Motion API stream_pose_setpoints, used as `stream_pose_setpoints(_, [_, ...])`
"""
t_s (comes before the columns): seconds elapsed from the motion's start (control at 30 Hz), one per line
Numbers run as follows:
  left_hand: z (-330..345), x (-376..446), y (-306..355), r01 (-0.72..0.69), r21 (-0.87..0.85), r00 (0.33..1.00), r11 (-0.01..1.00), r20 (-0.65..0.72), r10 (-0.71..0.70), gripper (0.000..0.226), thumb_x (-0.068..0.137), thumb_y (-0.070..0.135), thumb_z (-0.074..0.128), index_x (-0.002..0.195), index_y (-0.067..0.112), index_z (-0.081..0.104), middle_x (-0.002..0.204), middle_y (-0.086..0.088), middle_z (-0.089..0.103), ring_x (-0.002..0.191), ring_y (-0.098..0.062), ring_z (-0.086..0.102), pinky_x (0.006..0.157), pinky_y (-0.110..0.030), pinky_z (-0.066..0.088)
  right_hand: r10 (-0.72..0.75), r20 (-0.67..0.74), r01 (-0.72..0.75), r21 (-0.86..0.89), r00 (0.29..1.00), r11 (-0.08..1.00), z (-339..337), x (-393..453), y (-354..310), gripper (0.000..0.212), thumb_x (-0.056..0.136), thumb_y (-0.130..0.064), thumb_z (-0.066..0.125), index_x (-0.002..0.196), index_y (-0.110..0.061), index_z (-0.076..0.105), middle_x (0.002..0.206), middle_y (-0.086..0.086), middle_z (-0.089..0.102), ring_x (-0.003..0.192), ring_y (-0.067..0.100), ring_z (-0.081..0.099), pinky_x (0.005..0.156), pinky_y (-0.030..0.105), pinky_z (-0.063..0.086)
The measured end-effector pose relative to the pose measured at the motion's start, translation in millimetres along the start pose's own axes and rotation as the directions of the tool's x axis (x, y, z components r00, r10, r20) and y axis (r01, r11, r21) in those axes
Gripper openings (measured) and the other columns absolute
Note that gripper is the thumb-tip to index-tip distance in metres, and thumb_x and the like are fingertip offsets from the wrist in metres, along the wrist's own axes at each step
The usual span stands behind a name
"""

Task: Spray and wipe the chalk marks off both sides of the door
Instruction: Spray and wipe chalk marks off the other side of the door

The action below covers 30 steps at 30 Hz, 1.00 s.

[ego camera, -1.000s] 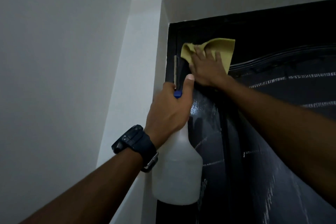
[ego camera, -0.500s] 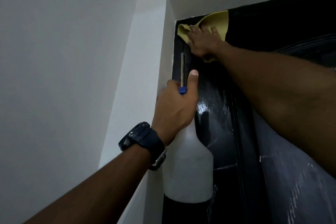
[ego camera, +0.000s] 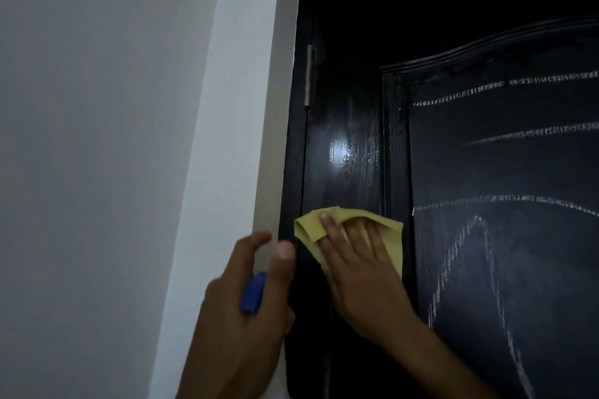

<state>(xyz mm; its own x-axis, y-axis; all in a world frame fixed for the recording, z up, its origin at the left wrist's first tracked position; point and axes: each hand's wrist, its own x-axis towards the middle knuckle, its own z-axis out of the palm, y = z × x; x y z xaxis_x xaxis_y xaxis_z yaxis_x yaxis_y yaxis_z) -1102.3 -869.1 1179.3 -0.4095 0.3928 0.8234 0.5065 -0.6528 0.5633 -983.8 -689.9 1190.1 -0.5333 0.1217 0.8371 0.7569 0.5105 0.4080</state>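
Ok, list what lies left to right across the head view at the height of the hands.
Grey wall → left hand gripping the blue spray trigger → yellow cloth under the right hand → chalk marks on the door panel.

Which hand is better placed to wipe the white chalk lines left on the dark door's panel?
The right hand, probably. It presses the yellow cloth flat on the dark door, just left of the white chalk lines. The left hand grips the blue-topped spray bottle near the white frame.

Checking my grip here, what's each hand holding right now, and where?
Left hand grips the spray bottle's blue head; right hand presses the yellow cloth against the door.
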Motion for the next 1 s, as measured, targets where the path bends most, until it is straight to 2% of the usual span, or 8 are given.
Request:
stream_pose_setpoints(0.07, [0.4, -4.7, -9.8, 0.050, -0.021, 0.998, 0.999, 0.025, -0.050, 0.058, 0.075, 0.075, 0.041, 0.113, 0.034, 0.057, 0.058, -0.004, 0.068, 0.054, -0.015, 0.068, 0.063, -0.035, 0.058, -0.024, -0.027, 0.023, -0.062, 0.999, 0.998, -9.5, 27.7, 20.5, 0.047, 0.098, -0.036, 0.040, 0.137, -0.017, 0.057, 0.162, 0.007, 0.033, 0.135, 0.038, 0.046, 0.117, 0.059, 0.022])
stream_pose_setpoints(0.17, [1.4, 2.5, -22.2, 0.037, 0.010, 0.999, 0.999, 0.030, -0.038, 0.065, 0.072, 0.072, 0.035, 0.113, 0.027, 0.057, 0.059, 0.001, 0.068, 0.056, -0.014, 0.068, 0.058, -0.020, 0.053, 0.161, -0.150, -0.174, -0.077, 0.975, 0.982, -37.1, 107.2, 52.9, 0.051, 0.102, -0.038, 0.033, 0.145, -0.016, 0.049, 0.165, 0.005, 0.026, 0.144, 0.039, 0.034, 0.119, 0.060, 0.011])
stream_pose_setpoints(0.27, [-4.2, 7.8, -26.0, -0.039, 0.019, 0.999, 0.999, 0.020, 0.039, 0.072, 0.080, 0.086, 0.029, 0.112, 0.027, 0.056, 0.060, 0.003, 0.068, 0.058, -0.014, 0.069, 0.061, -0.027, 0.056, 0.238, -0.174, -0.245, -0.021, 0.956, 0.969, -39.2, 136.7, 48.8, 0.048, 0.105, -0.034, 0.034, 0.148, -0.014, 0.043, 0.168, 0.003, 0.016, 0.149, 0.038, 0.022, 0.120, 0.060, 0.004])
stream_pose_setpoints(0.4, [-16.8, 1.5, -26.9, -0.108, 0.005, 0.994, 0.994, 0.003, 0.108, 0.061, 0.082, 0.079, 0.031, 0.103, 0.028, 0.055, 0.060, 0.002, 0.068, 0.056, -0.014, 0.067, 0.058, -0.023, 0.055, 0.053, -0.068, -0.058, -0.074, 0.996, 0.996, 0.9, 29.2, -11.6, 0.046, 0.101, -0.032, 0.038, 0.140, -0.011, 0.053, 0.164, 0.011, 0.026, 0.139, 0.043, 0.038, 0.121, 0.062, 0.010])
stream_pose_setpoints(0.5, [-21.2, -2.1, -25.4, -0.133, -0.009, 0.991, 0.991, -0.002, 0.133, 0.062, 0.082, 0.082, 0.033, 0.099, 0.028, 0.055, 0.061, 0.002, 0.068, 0.056, -0.014, 0.067, 0.056, -0.020, 0.053, -0.044, 0.064, 0.047, -0.058, 0.997, 0.997, 18.2, -42.0, -35.6, 0.043, 0.102, -0.035, 0.041, 0.137, -0.014, 0.056, 0.167, 0.007, 0.019, 0.139, 0.038, 0.040, 0.120, 0.060, 0.016])
stream_pose_setpoints(0.77, [-14.7, 10.5, -19.4, -0.124, -0.054, 0.991, 0.991, -0.064, 0.121, 0.058, 0.088, 0.070, 0.043, 0.098, 0.014, 0.057, 0.064, -0.003, 0.068, 0.054, -0.015, 0.067, 0.056, -0.022, 0.054, 0.170, 0.148, -0.175, 0.017, 0.974, 0.984, 21.6, -62.3, -73.6, 0.056, 0.093, -0.044, 0.051, 0.139, -0.014, 0.053, 0.168, 0.005, 0.014, 0.141, 0.038, 0.034, 0.122, 0.059, 0.008])
stream_pose_setpoints(0.9, [-1.4, 22.2, -14.4, -0.158, -0.021, 0.985, 0.987, -0.079, 0.155, 0.053, 0.093, 0.062, 0.046, 0.100, 0.011, 0.058, 0.060, -0.001, 0.066, 0.056, -0.014, 0.067, 0.059, -0.019, 0.054, 0.166, 0.256, -0.190, 0.072, 0.952, 0.979, 30.6, -89.0, -91.0, 0.084, 0.075, -0.069, 0.050, 0.140, -0.016, 0.052, 0.169, 0.007, 0.006, 0.141, 0.039, 0.032, 0.121, 0.059, -0.001])
stream_pose_setpoints(1.0, [9.6, 31.2, -14.9, -0.169, 0.019, 0.980, 0.985, -0.103, 0.170, 0.052, 0.092, 0.064, 0.048, 0.099, 0.014, 0.057, 0.060, -0.002, 0.065, 0.057, -0.018, 0.067, 0.062, -0.036, 0.059, 0.179, 0.292, -0.228, 0.142, 0.940, 0.963, 31.7, -89.7, -93.7, 0.104, 0.061, -0.081, 0.055, 0.146, -0.021, 0.045, 0.169, 0.006, 0.004, 0.143, 0.038, 0.030, 0.119, 0.064, 0.005])
